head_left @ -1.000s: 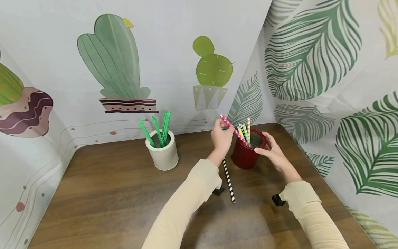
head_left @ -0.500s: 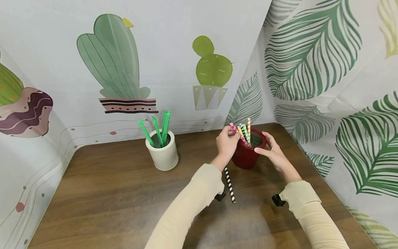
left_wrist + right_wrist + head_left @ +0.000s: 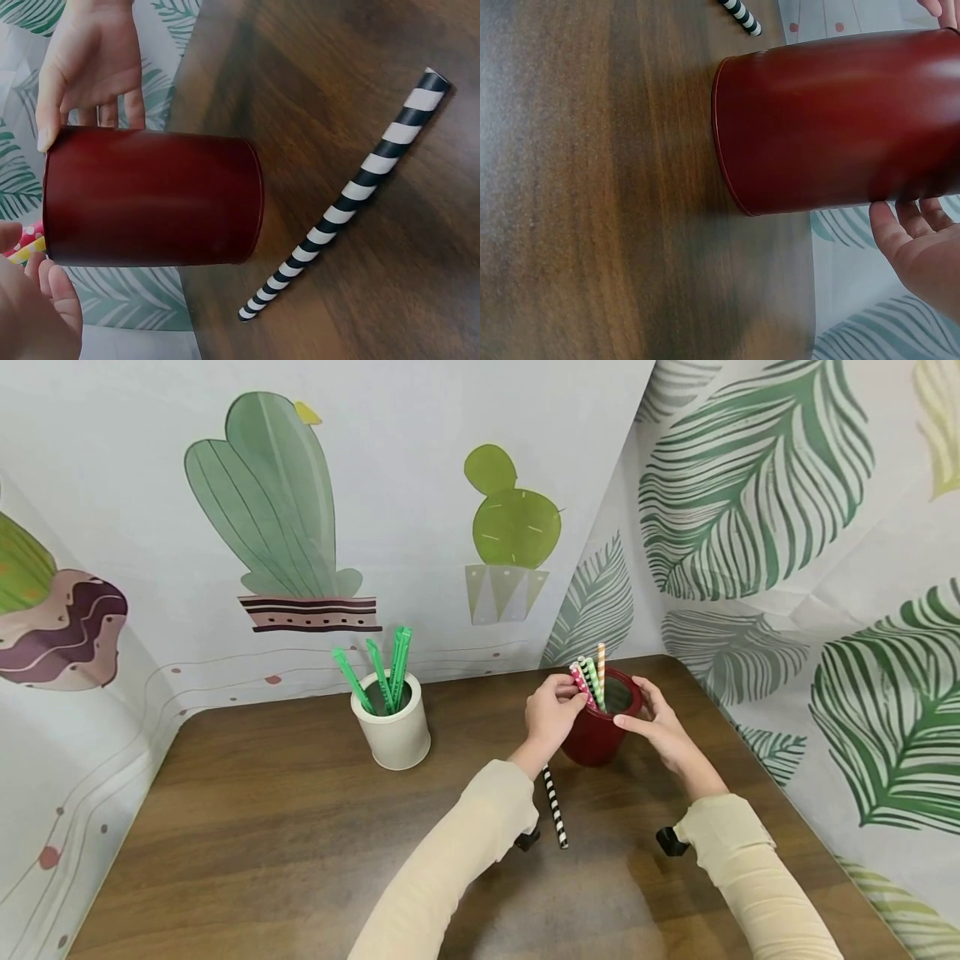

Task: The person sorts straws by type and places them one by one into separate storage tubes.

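In the head view a dark red cylindrical holder (image 3: 591, 742) stands at the table's back right. Paper straws lean inside it: an orange-striped one (image 3: 601, 664), a green one (image 3: 592, 675) and others. My left hand (image 3: 550, 716) pinches a pink polka-dot straw (image 3: 577, 677), most of it down inside the holder at its left rim. A yellow straw (image 3: 30, 250) shows beside the pink one in the left wrist view. My right hand (image 3: 660, 729) grips the holder's right side, thumb at the front rim. A black-and-white striped straw (image 3: 341, 214) lies on the table before the holder.
A cream cylindrical holder (image 3: 400, 743) with several green-wrapped straws (image 3: 401, 668) stands to the left. The brown wooden table (image 3: 285, 835) ends at a wall hanging (image 3: 420, 527) printed with cacti and leaves. A black wrist camera (image 3: 671, 842) sits under the right sleeve.
My left hand has moved right and down with the pink polka-dot straw, which has sunk deeper into the red holder. My right hand has stayed on the holder.
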`<state>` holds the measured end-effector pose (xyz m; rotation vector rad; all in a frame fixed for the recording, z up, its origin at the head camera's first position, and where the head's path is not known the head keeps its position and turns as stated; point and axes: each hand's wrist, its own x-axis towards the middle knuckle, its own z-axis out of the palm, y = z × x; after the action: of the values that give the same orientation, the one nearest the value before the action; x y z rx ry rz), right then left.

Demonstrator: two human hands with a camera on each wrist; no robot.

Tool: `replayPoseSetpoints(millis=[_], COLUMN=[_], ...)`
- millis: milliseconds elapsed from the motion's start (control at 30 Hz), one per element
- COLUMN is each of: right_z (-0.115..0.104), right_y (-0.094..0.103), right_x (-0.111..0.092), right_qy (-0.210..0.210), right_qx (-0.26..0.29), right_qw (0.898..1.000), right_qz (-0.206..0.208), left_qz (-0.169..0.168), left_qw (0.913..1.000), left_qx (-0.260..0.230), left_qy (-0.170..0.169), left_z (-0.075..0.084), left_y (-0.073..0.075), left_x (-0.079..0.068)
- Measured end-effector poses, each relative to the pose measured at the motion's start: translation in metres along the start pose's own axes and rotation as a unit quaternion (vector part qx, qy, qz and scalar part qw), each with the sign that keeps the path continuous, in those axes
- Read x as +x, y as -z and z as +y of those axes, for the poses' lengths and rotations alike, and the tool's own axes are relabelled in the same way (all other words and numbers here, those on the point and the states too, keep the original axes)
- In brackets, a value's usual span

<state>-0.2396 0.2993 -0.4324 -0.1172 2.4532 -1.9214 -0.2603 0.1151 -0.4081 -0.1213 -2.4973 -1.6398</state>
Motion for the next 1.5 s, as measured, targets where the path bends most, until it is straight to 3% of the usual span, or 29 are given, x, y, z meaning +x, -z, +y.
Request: replayPoseSetpoints(millis=[233, 567, 1133, 1500], right_z=[-0.001, -0.002, 0.000, 0.002], right_y=[0.000, -0.001, 0.000, 0.000], right_x=[0.000, -0.001, -0.001, 0.000], right_qy=[-0.004, -0.007, -0.007, -0.008], right_qx=[-0.002, -0.001, -0.002, -0.002], right_qw=[1.000, 1.000, 1.000, 1.000], right_qz=[-0.003, -0.005, -0.003, -0.001], left_qz=[0.009, 0.015, -0.016, -0.020], left_qw=[0.9998, 0.9998, 0.9996, 0.9991], left_qx=[-0.016, -0.002, 0.004, 0.035], left_qy=[-0.003, 0.010, 0.021, 0.012], left_z=[-0.008, -0.037, -0.084, -0.100], left_y=[0.006, 0.010, 0.002, -0.005], left_x=[0.000, -0.004, -0.024, -0.036])
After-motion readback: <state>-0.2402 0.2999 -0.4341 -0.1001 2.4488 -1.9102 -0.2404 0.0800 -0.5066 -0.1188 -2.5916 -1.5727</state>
